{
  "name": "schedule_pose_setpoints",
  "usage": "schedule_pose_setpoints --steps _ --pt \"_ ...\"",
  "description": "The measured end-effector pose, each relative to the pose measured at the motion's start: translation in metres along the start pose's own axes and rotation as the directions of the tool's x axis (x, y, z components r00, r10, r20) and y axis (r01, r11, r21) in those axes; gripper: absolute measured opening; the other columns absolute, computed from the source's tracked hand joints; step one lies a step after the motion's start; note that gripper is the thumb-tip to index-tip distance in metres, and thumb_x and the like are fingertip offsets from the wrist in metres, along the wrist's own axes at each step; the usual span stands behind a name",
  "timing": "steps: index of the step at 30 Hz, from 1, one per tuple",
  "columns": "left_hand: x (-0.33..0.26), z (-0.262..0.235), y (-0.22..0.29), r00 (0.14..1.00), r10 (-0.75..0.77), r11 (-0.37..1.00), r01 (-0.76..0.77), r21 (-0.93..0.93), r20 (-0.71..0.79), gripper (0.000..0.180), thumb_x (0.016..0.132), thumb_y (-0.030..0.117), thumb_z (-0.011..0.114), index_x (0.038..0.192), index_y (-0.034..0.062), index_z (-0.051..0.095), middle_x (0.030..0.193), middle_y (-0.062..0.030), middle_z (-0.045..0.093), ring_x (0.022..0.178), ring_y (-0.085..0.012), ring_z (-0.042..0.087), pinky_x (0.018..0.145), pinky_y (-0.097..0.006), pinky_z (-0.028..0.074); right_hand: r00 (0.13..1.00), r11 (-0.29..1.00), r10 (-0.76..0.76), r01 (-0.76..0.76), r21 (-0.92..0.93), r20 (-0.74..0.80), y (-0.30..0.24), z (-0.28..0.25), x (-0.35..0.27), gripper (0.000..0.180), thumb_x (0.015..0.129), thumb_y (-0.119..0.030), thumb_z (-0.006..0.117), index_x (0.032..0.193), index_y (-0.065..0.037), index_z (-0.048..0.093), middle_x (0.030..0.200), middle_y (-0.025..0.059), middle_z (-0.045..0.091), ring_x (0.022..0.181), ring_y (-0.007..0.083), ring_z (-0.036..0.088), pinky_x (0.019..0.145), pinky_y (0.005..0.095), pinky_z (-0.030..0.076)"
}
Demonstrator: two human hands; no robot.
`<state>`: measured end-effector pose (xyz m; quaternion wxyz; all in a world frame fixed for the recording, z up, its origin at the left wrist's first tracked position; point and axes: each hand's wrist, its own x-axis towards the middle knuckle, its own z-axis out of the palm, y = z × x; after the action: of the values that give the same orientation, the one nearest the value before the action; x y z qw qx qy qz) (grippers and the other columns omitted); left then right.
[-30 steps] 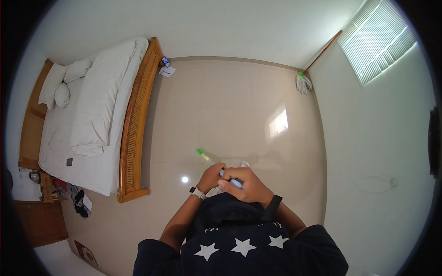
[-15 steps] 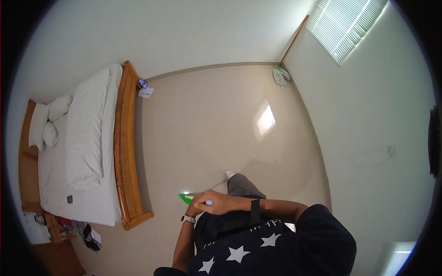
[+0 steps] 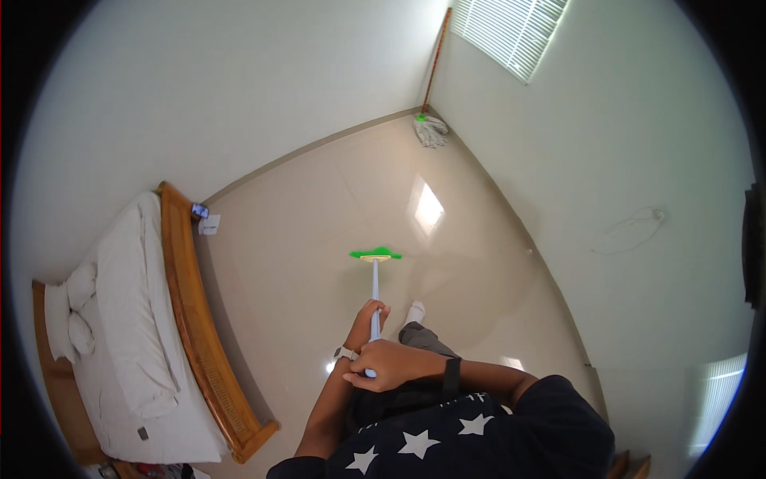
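Observation:
A broom (image 3: pixel 376 279) with a light blue handle, a cream head and green bristles reaches out ahead of me, low over the tiled floor. Whether the bristles touch the tiles I cannot tell. My left hand (image 3: pixel 367 321), with a watch on its wrist, is closed around the handle farther down. Nearer my body, my right hand (image 3: pixel 392 365) grips the handle close to its top end, which pokes out below the fingers. A white-socked foot (image 3: pixel 416 311) stands just right of the broom.
On the left is a wooden bed (image 3: pixel 195 319) with white bedding. A phone (image 3: pixel 199 210) and a white paper (image 3: pixel 209 224) are by its footboard. In the far corner a string mop (image 3: pixel 431 132) leans against the wall. A loose cable (image 3: pixel 638 223) hangs on the right wall.
The broom has swung out from beside my left hand to point straight ahead, its head now farther away. My view has turned, shifting the mop leftward and the bed lower. Both hands keep their hold.

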<state>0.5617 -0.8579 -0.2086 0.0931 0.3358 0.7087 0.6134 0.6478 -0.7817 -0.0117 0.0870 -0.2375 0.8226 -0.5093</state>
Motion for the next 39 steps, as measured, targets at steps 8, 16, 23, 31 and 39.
schedule_pose_setpoints --steps 8,16,23,31,39 --pt "0.12 0.081 0.056 0.767 0.355 0.935 -0.289 -0.206 0.534 0.012 0.089 0.007 0.066 0.096 -0.0006 0.06 0.094 -0.0158 0.06 0.085 -0.0311 0.058 0.078 -0.038 0.047 0.951 0.949 0.152 -0.064 0.307 -0.269 0.022 -0.145 -0.047 0.039 0.096 -0.027 0.06 0.071 0.003 0.062 0.066 0.0147 0.057 0.061 0.0239 0.057 0.059 0.0347 0.041" --pt "0.157 0.168 -0.008 0.781 0.235 0.96 -0.092 -0.266 0.579 0.016 0.089 0.014 0.067 0.099 0.003 0.06 0.092 -0.0135 0.061 0.087 -0.0303 0.061 0.077 -0.039 0.048 0.737 0.62 0.675 -0.582 0.526 0.02 0.074 -0.228 -0.098 0.057 0.098 -0.046 0.052 0.065 -0.001 0.064 0.055 0.005 0.057 0.053 0.0152 0.054 0.056 0.0291 0.041" --pt "0.195 0.202 -0.029 0.744 0.16 0.974 -0.012 -0.227 0.649 0.018 0.092 0.016 0.067 0.103 0.004 0.06 0.092 -0.0116 0.061 0.09 -0.0273 0.062 0.078 -0.037 0.048 0.757 0.927 0.375 -0.311 0.209 -0.535 0.145 -0.226 -0.105 0.049 0.097 -0.028 0.064 0.058 0.0 0.056 0.049 0.007 0.045 0.049 0.011 0.041 0.051 0.0298 0.033" --pt "0.322 0.219 -0.114 0.803 -0.138 0.983 0.04 0.178 0.58 0.022 0.094 0.027 0.062 0.09 0.0062 0.056 0.089 -0.0158 0.062 0.083 -0.0401 0.062 0.07 -0.047 0.048 0.713 0.9 0.435 -0.335 0.278 -0.55 0.206 -0.303 -0.056 0.052 0.093 -0.023 0.069 0.052 -0.001 0.045 0.045 0.0073 0.037 0.041 0.0138 0.032 0.045 0.0346 0.026" --pt "0.493 0.174 -0.164 0.842 -0.178 0.912 -0.053 0.406 0.51 0.027 0.095 0.031 0.064 0.087 0.0058 0.061 0.088 -0.016 0.063 0.082 -0.0381 0.063 0.071 -0.045 0.05 0.647 0.915 0.401 -0.317 0.25 -0.649 0.284 -0.401 0.021 0.049 0.092 -0.015 0.069 0.053 -0.001 0.045 0.045 0.0021 0.033 0.044 0.0088 0.029 0.044 0.0327 0.023"
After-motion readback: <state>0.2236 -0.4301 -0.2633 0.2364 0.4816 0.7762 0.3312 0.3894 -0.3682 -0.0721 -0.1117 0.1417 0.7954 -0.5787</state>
